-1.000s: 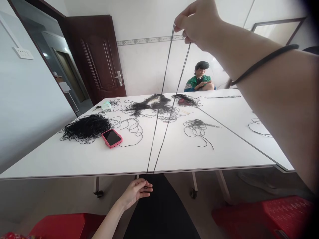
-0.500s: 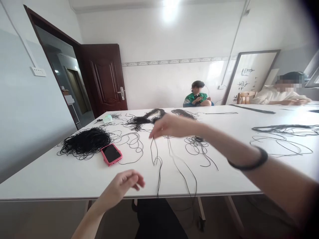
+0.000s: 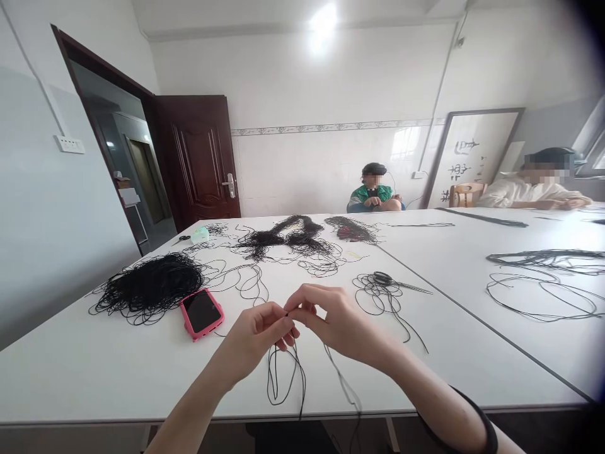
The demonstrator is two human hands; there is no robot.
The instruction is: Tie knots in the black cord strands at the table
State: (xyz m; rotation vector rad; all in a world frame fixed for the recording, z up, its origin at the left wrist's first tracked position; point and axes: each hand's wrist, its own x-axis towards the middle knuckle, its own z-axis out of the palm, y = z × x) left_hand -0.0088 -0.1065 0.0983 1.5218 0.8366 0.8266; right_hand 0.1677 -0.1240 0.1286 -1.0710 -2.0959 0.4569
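Above the near part of the white table [image 3: 142, 372], my left hand [image 3: 259, 334] and my right hand [image 3: 328, 318] meet fingertip to fingertip. Both pinch a thin black cord [image 3: 302, 372] between thumb and fingers. Only a tiny dark bit of it shows at the fingertips. Below the hands the cord hangs in loops, and strands trail over the table's front edge. A black band circles my right forearm. To the right of my right hand, scissors [image 3: 401, 285] lie on a loose coil of black cord [image 3: 366, 302].
A large pile of black cord [image 3: 151, 284] and a pink-cased phone [image 3: 202, 313] lie at left. More cord bundles [image 3: 283, 233] are farther back, with long strands [image 3: 543, 258] at right. Two people sit at the far side. A dark door [image 3: 196, 157] stands ajar.
My right hand has come down and toward me with the cord. My left hand has risen to meet it, and its fingers have closed on the cord. The view has tilted slightly.
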